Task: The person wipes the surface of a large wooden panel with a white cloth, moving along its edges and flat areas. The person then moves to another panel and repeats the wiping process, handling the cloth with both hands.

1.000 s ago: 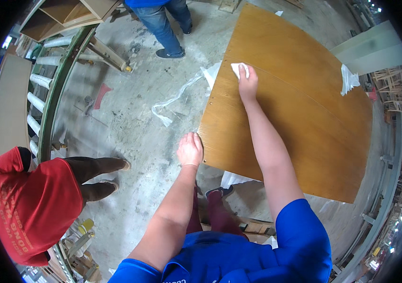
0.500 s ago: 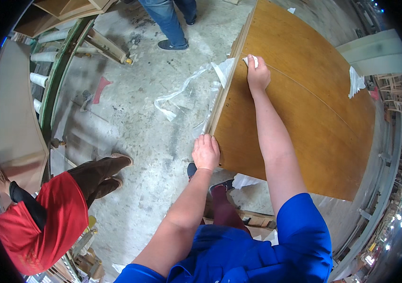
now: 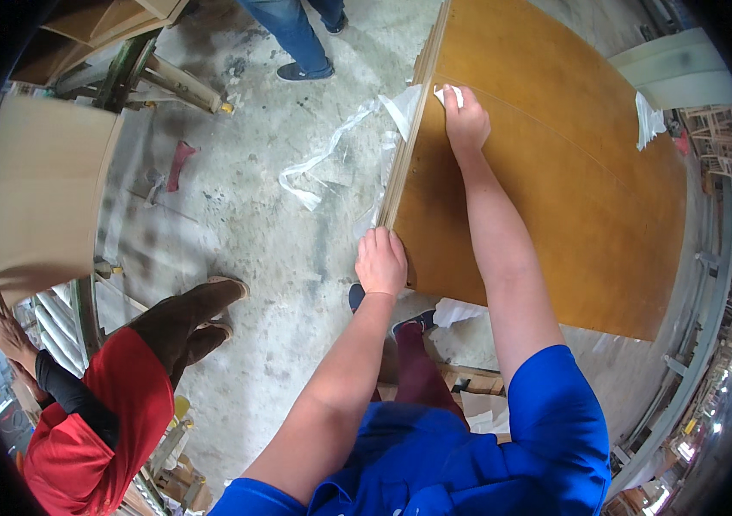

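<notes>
A large brown wooden panel (image 3: 572,198) lies on top of a stack whose layered edges (image 3: 410,159) show on its left side. At the near left corner my left hand (image 3: 380,261) is closed over the panel's edge, thumb on the top face. Farther along the same side, my right hand (image 3: 467,120) presses a small folded white sheet (image 3: 447,95) against the panel's face near that edge. Whether the sheet is cloth or paper I cannot tell. Most of it is hidden under my fingers.
White wrapping strips (image 3: 304,176) and a red scrap (image 3: 179,165) lie on the concrete floor. At left, a person in a red shirt (image 3: 104,430) has hands at a pale cabinet piece (image 3: 43,189) on a roller conveyor. Another person's jeans-clad legs (image 3: 293,34) stand at the far side.
My right hand has shifted slightly left and toward the panel's edge with the white sheet. The left hand keeps its corner. The co-worker's pale piece has turned and moved on the conveyor.
</notes>
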The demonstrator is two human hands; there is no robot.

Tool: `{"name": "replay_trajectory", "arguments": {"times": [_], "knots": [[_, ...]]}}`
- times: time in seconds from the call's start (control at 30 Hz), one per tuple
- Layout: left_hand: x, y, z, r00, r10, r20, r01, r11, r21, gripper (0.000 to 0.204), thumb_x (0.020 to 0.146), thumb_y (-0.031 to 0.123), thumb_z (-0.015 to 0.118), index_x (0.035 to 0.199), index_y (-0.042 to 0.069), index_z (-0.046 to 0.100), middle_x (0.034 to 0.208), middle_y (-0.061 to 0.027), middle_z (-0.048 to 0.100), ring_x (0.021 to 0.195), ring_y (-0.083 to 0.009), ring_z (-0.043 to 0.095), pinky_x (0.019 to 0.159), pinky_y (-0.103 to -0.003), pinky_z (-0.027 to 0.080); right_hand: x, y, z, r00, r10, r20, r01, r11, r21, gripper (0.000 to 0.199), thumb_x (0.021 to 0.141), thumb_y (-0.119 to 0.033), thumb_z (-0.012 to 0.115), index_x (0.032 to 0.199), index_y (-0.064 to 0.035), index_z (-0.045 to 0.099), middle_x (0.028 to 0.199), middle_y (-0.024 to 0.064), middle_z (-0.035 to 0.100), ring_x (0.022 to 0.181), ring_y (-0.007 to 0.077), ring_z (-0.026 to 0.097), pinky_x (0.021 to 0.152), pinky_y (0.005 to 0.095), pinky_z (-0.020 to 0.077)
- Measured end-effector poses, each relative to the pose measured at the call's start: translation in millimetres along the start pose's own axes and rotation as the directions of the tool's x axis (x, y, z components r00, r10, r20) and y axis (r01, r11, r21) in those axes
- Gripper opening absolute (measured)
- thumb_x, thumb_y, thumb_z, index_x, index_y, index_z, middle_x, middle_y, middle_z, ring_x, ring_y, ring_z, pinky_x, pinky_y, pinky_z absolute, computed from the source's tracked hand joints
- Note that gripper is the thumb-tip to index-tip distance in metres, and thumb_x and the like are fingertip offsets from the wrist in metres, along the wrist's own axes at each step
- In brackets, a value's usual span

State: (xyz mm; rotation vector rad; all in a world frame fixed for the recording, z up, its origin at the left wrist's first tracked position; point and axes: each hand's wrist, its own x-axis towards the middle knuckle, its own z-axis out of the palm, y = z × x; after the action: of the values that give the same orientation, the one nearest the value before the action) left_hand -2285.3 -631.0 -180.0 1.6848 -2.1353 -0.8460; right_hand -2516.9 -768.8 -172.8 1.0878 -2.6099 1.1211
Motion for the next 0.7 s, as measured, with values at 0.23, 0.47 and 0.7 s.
{"name": "replay_trajectory", "arguments": {"times": [0.23,0.47,0.7], "knots": [[-3.2,-0.1,1.4,0.997,0.045,-0.059,-0.042,0.998,0.039,0.019,0.092,0.025,0.044,0.088,0.007,0.049,0.092,-0.0117,0.053,0.088,-0.0329,0.053,0.068,-0.046,0.049,-34.0,4.0,-18.0,0.999,-0.045,0.025,0.044,0.998,0.035,0.033,0.084,-0.043,0.058,0.087,-0.0115,0.068,0.068,0.0147,0.065,0.064,0.0337,0.064,0.059,0.0427,0.0496],[-4.1,-2.0,1.1,0.994,0.038,-0.104,-0.041,0.999,-0.032,0.020,0.093,0.024,0.044,0.089,0.006,0.050,0.090,-0.0132,0.053,0.085,-0.0346,0.052,0.071,-0.046,0.044,-86.8,-2.6,-40.1,0.990,-0.106,0.094,0.100,0.993,0.068,0.033,0.085,-0.042,0.056,0.085,-0.0104,0.067,0.069,0.0153,0.065,0.066,0.0342,0.064,0.059,0.0435,0.0489],[-4.6,-7.9,4.0,0.990,0.077,-0.121,-0.092,0.988,-0.127,0.025,0.094,0.027,0.042,0.088,0.005,0.051,0.090,-0.0150,0.054,0.086,-0.0348,0.052,0.072,-0.046,0.045,-127.7,-6.3,-63.4,0.977,-0.038,0.211,0.031,0.999,0.037,0.033,0.084,-0.043,0.056,0.087,-0.0119,0.067,0.074,0.0137,0.066,0.070,0.0328,0.065,0.063,0.0419,0.0490]]}}
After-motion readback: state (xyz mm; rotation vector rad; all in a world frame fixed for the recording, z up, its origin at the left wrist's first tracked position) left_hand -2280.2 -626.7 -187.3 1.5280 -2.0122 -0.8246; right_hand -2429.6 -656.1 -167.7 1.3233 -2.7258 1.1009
